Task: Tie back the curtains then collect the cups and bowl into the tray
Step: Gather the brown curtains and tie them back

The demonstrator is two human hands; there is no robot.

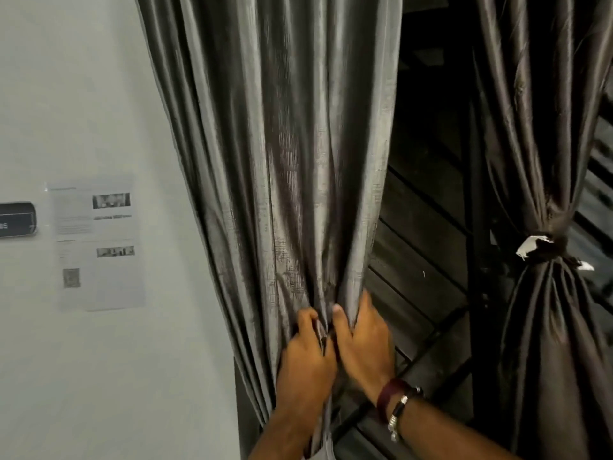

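A grey shiny curtain [282, 161] hangs in loose folds beside the white wall. My left hand [306, 353] grips a bunch of its folds low down. My right hand [363, 340], with bracelets at the wrist, wraps round the curtain's right edge right beside the left hand, thumb pointing up. A second dark curtain [544, 144] at the right is gathered and bound at its waist by a tie [544, 249] with white ends. No cups, bowl or tray are in view.
A printed paper sheet [96, 244] and a dark device [16, 219] are fixed to the white wall [83, 94] at left. Between the curtains is a dark window with slats and a black frame [428, 227].
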